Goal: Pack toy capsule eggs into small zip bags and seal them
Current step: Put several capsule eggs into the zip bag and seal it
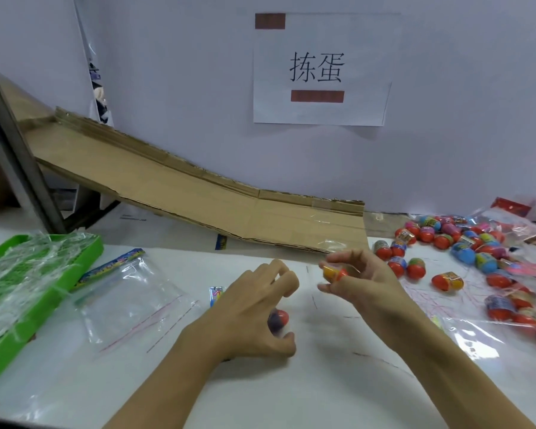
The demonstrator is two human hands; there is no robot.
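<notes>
Head view. A white table (291,391) is shown, backed by a pale wall on which a paper sign (321,69) with two printed characters is fixed. A cardboard ramp (198,193) is seen sloping down from the upper left to the table at centre right. A green tray (87,252), draped with crumpled clear film, is placed at the left edge. Just beside it, clear zip bags (127,298) with a coloured header strip are laid flat on the table. A heap of capsule eggs (464,246), mostly red-based with coloured tops, is spread across the right side among further clear bags (464,342); single eggs are scattered nearer the centre. Nothing is seen between the hands and the zip bags.

The left hand (254,317) is held over the table centre, fingers curled loosely around a red-and-purple egg (277,318), which is blurred and partly hidden beneath the palm. The right hand (365,283) is raised just to the right, its fingers and thumb pinched on a yellow-and-orange egg (334,271). The two hands are near but apart.
</notes>
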